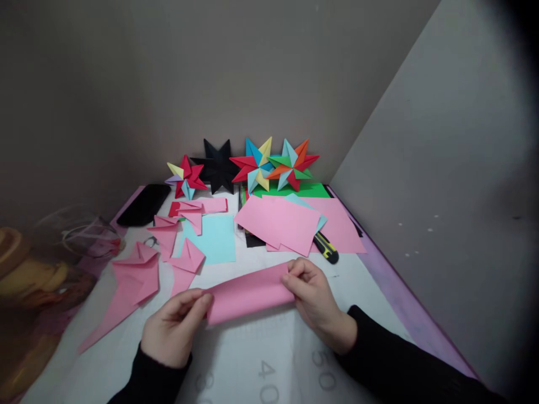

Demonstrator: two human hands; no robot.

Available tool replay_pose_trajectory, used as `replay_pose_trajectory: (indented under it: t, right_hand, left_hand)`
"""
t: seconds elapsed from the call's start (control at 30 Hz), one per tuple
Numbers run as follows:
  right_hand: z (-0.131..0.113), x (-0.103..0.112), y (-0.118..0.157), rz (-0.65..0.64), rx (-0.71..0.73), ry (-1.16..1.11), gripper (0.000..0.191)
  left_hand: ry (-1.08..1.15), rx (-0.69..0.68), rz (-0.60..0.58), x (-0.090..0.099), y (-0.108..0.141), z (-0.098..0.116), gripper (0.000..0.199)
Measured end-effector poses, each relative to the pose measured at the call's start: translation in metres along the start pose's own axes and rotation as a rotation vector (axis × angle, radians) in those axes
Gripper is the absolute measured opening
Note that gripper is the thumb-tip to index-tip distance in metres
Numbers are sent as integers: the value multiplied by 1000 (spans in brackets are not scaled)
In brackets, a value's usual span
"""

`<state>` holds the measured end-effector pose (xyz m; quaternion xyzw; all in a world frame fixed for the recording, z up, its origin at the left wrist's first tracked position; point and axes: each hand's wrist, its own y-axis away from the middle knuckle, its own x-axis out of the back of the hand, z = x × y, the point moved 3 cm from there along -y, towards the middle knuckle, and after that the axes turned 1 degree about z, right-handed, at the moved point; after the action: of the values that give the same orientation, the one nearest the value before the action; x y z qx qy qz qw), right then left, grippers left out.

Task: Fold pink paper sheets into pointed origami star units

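Note:
A pink paper sheet (pixel 250 294), curved over along its length, is held above the white table covering. My left hand (pixel 176 325) pinches its left end between thumb and fingers. At the other end, my right hand (pixel 315 300) grips the upper right corner the same way. Several folded pink paper pieces (pixel 137 275) lie to the left, beyond my left hand. Behind my right hand are flat pink sheets (pixel 282 221) and a yellow and black cutter (pixel 326 247).
Folded paper stars (pixel 257 165) stand against the back wall, one of them black (pixel 218 165). A black phone (pixel 144 205) lies at the back left. A light blue sheet (pixel 217 241) is mid-table. Blurred yellowish objects (pixel 31 269) stand at the left edge; a wall rises at the right.

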<state>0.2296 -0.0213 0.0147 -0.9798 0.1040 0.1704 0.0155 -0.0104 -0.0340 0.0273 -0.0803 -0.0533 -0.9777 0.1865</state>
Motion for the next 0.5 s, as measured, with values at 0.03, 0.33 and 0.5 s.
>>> replay_pose_trajectory:
  t: [0.03,0.33,0.5]
  right_hand:
    - [0,0,0,-2,-4,-5,27]
    - [-2,-3,-1,6,-60,-40,25]
    - [-2,-3,-1,-9,-66,-62,24]
  left_hand:
    - [-8,-1,5,0,0,1,19]
    - [-20,-13,4,0,1,2,20]
    - [-41,-29,6,1,0,-1,21]
